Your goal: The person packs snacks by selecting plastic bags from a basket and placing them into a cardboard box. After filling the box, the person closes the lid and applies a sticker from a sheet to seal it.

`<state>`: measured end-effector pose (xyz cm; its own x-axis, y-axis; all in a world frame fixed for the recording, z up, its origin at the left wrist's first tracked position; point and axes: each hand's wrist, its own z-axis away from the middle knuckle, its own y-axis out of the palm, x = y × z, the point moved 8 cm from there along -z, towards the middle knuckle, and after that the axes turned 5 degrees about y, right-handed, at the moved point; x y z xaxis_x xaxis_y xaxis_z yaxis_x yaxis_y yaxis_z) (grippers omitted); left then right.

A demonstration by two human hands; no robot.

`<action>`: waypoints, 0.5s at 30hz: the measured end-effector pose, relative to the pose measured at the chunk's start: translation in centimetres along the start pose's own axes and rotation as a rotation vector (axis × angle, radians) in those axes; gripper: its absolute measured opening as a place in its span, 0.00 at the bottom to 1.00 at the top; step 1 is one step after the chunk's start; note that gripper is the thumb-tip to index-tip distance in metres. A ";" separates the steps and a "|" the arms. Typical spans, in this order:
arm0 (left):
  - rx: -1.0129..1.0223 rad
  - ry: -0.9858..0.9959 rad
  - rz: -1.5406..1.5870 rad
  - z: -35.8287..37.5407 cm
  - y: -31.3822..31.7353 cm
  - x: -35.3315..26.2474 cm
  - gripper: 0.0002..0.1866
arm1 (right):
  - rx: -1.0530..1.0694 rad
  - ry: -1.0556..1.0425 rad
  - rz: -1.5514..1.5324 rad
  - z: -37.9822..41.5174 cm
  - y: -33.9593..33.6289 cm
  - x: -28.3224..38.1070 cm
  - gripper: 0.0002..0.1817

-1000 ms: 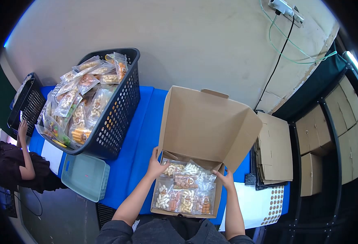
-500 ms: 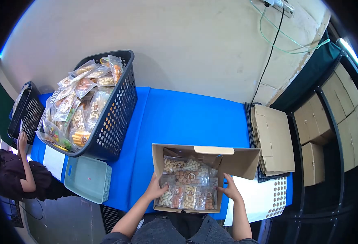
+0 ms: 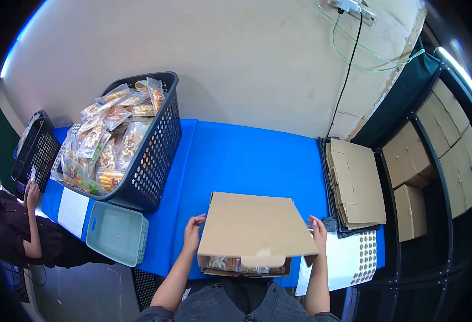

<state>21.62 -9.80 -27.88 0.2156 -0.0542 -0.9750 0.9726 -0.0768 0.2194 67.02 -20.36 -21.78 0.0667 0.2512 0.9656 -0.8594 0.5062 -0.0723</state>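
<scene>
A cardboard box [image 3: 258,222] sits in front of me at the table's near edge, its lid tilted down over most of the opening. Through the gap at the front show clear packets of snacks [image 3: 230,264]. At the lid's left edge is my left hand [image 3: 193,229], open, with its fingers loosely bent toward the cardboard. My right hand [image 3: 318,232] is on the other side, open, fingers apart and right at the lid's right edge. A tab sticks out from the lid's front edge.
A dark basket [image 3: 158,155] heaped with snack packets stands left, beside a pale green tray [image 3: 117,233]. Flattened cartons [image 3: 358,182] and a sticker sheet [image 3: 348,263] lie right. Boxes fill a rack [image 3: 407,166]. Another person [image 3: 24,236] works at far left.
The box lid has swung from upright down toward me, covering most of the packets. Both hands have moved from the box's sides up to the lid's edges.
</scene>
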 end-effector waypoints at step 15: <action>0.206 -0.211 -0.254 6.5 3.8 -1.2 0.44 | 0.196 0.205 0.324 5.1 7.7 -2.8 0.48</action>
<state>24.52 -16.48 -25.63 -0.0734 -0.2092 -0.9751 0.9503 -0.3113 -0.0048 57.63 -21.37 -23.82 -0.1400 0.5399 0.8300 -0.9313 0.2128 -0.2955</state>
